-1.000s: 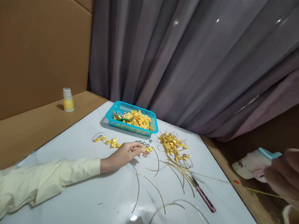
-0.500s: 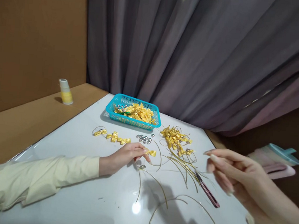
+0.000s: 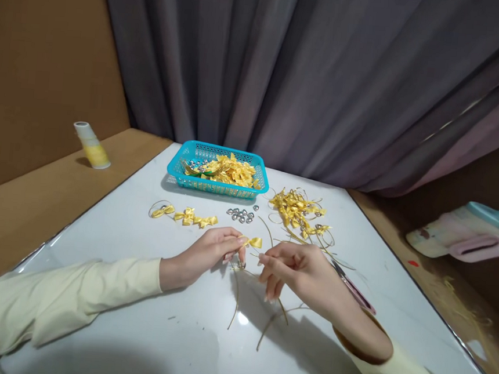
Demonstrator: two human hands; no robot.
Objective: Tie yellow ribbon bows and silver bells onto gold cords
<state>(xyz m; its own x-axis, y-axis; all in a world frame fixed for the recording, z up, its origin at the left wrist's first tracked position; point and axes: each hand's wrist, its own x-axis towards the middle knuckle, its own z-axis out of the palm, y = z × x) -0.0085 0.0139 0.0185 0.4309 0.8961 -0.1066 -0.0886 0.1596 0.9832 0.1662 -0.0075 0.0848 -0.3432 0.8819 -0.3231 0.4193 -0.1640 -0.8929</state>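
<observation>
My left hand (image 3: pixel 211 250) pinches a yellow ribbon bow (image 3: pixel 253 242) between thumb and fingertips, over the middle of the table. Close to it on the right, my right hand (image 3: pixel 299 270) has thumb and forefinger pressed together around a thin golden cord (image 3: pixel 257 253), only a short bit of which shows near the bow. Beneath the left fingertips hangs or lies a silver bead (image 3: pixel 241 264), with a cord (image 3: pixel 235 302) curving down from it; the fingers partly hide both. More loose cord (image 3: pixel 265 328) lies below the right hand.
A blue basket (image 3: pixel 216 191) of yellow bows and silver beads stands at the back. Several bows (image 3: pixel 194 217), silver beads (image 3: pixel 240 215) and a pile of corded bows (image 3: pixel 295 208) lie before it. Pink-handled scissors (image 3: pixel 360 295) lie right; a bottle (image 3: pixel 92 145) and tumbler (image 3: pixel 464 229) flank the table.
My right hand has moved left, from the table's right side to beside the left hand. The left hand keeps hold of the bow. The camera view has shifted slightly.
</observation>
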